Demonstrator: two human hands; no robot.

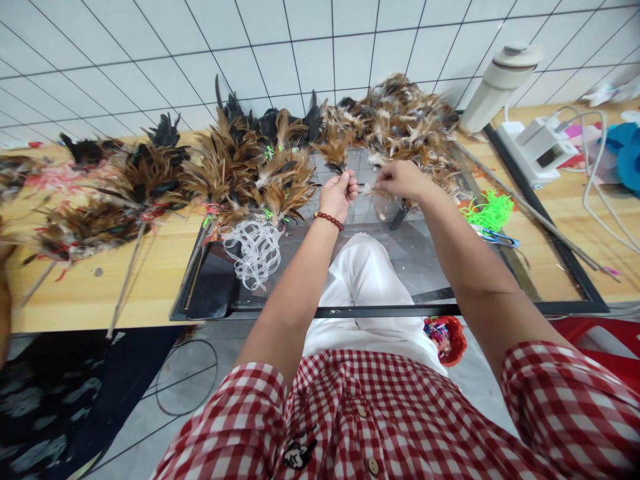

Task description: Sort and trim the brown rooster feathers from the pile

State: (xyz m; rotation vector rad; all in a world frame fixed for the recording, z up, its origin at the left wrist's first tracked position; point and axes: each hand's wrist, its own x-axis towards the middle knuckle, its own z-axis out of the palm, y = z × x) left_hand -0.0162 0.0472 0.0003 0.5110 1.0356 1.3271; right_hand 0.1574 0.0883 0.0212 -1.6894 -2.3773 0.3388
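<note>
My left hand [339, 196], with a beaded bracelet at the wrist, is closed on the base of a small bunch of brown feathers [335, 150] that fans out upward. Just to its right, my right hand [399, 180] is pinched at the pale fluffy end of something thin, too small to name, between the two hands. Both hands are above a glass panel [320, 250] in a black frame. Behind them lies a big heap of loose brown feathers [400, 123]. Tied feather bunches [225, 160] with green ties stand to the left.
White ribbon [253, 253] lies coiled on the glass. Green strips [489, 210], blue-handled scissors [500, 237] and a long stick [530, 207] are at right. Behind them are a bottle [500, 87] and power strip [530, 153]. Feather dusters [145, 180] and another person's arm [5, 300] are at left.
</note>
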